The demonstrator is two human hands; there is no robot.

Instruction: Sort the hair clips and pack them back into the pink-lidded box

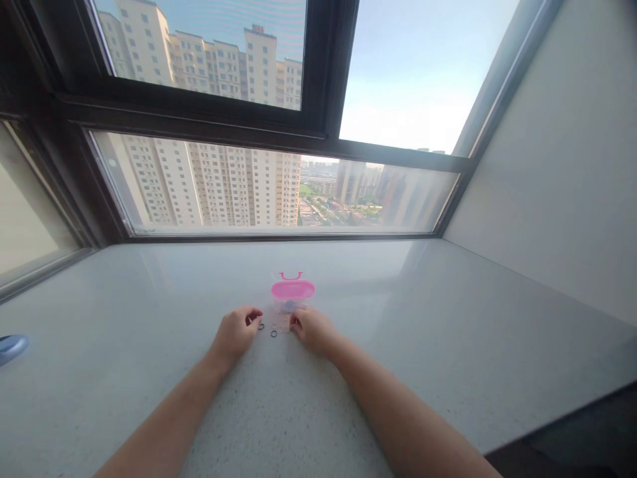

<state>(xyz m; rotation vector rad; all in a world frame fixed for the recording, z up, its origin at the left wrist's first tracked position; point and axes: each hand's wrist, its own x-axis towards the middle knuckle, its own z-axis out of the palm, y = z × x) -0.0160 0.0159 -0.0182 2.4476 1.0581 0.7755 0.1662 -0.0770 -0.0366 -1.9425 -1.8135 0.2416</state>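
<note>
My left hand (pixel 237 332) rests low over the sill with fingertips and thumb drawn together. A small dark ring (pixel 261 326), like a tiny hair tie, lies right at those fingertips; I cannot tell whether it is gripped. Slightly right of it is a second dark ring (pixel 273 334) on the surface. My right hand (pixel 314 329) is also closed in a pinch, and what it holds, if anything, is hidden. Faint pinkish bits (pixel 279 322) lie between the hands. Just beyond stands a clear container with a pink oval lid (pixel 292 290) and something bluish (pixel 289 305) inside.
A pink handle-shaped piece (pixel 291 276) shows behind the lid. The pale speckled sill (pixel 149 372) runs to a dark-framed window (pixel 279 238), with a white wall (pixel 557 199) at right. A blue object (pixel 14 346) sits at the left edge.
</note>
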